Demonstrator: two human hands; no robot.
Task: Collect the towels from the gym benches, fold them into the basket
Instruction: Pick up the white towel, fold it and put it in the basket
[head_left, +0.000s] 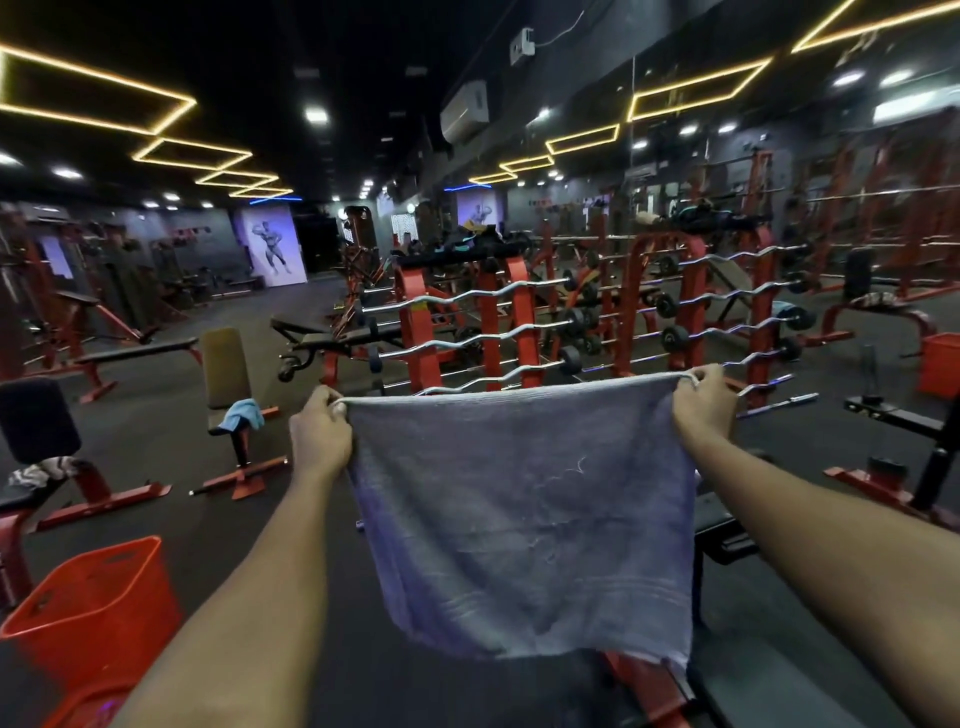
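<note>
the grey towel (519, 519) hangs flat and open in front of the person, stretched by its top edge between the two hands. the left hand (319, 431) pinches one top corner with thumb and curled fingers, and the right hand (704, 405) does the same at the other corner. the top hem is taut and nearly level. the cloth drops straight, its lower edge free in the air in front of a dark padded desk (727, 540).

this looks like the start of the fold. to do it well, i would hold the top edge tight and bring the two corners together so the side edges meet. then i would let the cloth settle before halving it again. matching the corners matters more than speed, since a slack top edge would likely give a crooked fold. the finished bundle should be small enough to lie flat in the basket (104, 639). it stands on the floor low to the left, well apart from the towel, so a turn that way seems needed.

the towel is thin, limp terry, roughly square as held. it has a band of woven stripes near the bottom and a few loose threads on its face. the basket is rigid orange plastic with tapered walls and handle slots near the rim. a crumpled blue towel (241, 414) lies on the seat of an upright desk (226, 364) further left, not yet collected.
</note>
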